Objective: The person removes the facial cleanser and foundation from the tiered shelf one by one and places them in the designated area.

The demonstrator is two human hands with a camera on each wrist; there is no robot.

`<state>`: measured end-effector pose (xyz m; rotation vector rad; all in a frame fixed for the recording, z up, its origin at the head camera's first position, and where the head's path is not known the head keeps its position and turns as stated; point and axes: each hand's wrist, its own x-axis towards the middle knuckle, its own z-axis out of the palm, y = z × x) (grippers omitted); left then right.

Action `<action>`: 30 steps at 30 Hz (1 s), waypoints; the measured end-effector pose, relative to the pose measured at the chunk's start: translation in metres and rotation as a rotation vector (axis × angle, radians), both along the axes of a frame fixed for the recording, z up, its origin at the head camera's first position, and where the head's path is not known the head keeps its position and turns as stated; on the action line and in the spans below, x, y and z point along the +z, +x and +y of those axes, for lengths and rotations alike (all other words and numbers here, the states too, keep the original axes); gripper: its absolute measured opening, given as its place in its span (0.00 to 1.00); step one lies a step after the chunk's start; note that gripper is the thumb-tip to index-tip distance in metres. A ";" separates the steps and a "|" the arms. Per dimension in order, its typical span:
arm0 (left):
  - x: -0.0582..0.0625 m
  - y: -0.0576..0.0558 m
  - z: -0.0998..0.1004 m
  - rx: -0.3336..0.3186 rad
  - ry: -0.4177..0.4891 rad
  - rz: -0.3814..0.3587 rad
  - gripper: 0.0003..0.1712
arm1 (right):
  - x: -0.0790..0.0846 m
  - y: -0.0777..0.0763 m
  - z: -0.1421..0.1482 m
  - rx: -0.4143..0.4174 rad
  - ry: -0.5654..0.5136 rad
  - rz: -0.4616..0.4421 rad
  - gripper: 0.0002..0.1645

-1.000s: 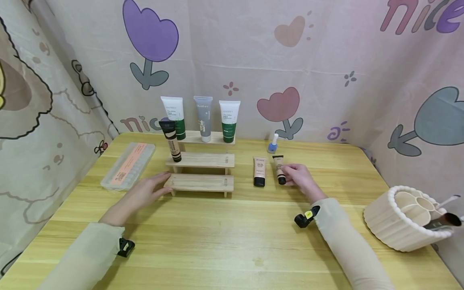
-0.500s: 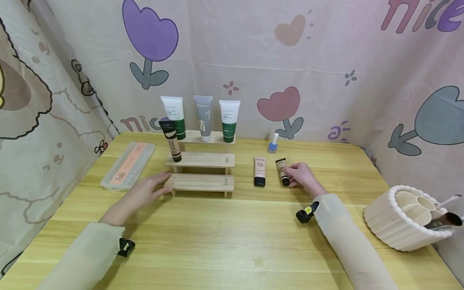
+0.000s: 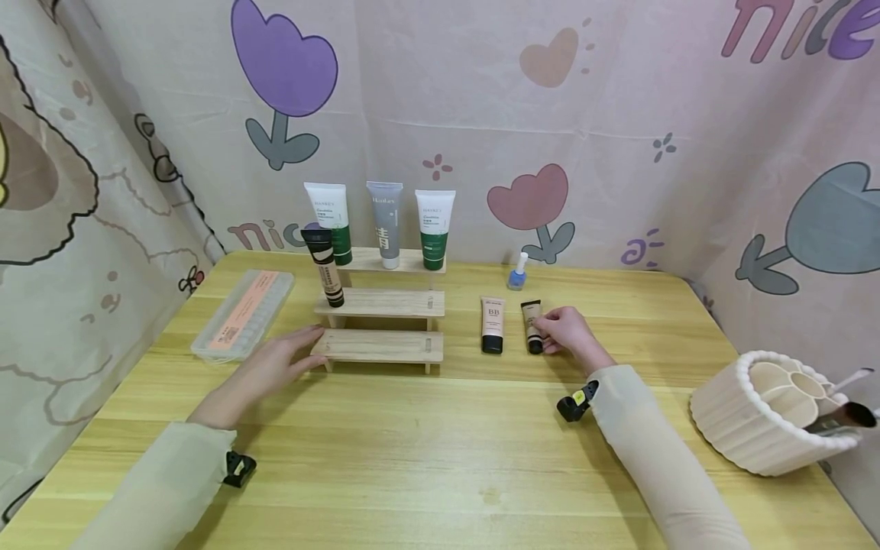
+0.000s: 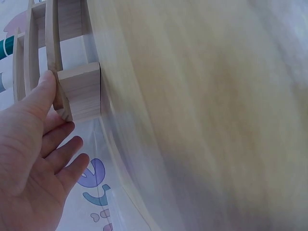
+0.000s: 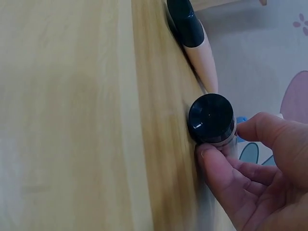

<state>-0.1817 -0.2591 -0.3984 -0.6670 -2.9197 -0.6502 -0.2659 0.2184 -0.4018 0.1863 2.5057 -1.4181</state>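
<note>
The stand (image 3: 385, 304) is held by the left grip (image 3: 271, 367); the small tube (image 3: 532, 324), pinched by the right grip (image 3: 567, 334), should be squeezed lightly.

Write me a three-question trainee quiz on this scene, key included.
1. Multiple choice: what is the right grip holding?
A) the pink BB tube
B) the small tan tube with the black cap
C) the blue polish bottle
2. True or false: the gray tube stands between two white-and-green tubes on the top shelf.
3. Fill in: the left grip is on the end of the ____ shelf of the wooden stand.

Key: 1. B; 2. True; 3. lowest
</note>
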 end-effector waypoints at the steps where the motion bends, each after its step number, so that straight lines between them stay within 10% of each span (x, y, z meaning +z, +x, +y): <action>1: 0.000 0.000 0.000 0.000 0.001 -0.001 0.33 | 0.000 0.000 0.000 -0.004 -0.005 -0.002 0.23; 19: 0.000 0.001 0.001 -0.003 0.001 0.030 0.32 | 0.004 0.001 0.003 0.036 -0.027 -0.004 0.24; 30: 0.000 0.000 0.001 -0.003 0.004 0.023 0.32 | 0.043 -0.001 -0.013 0.155 0.022 0.189 0.24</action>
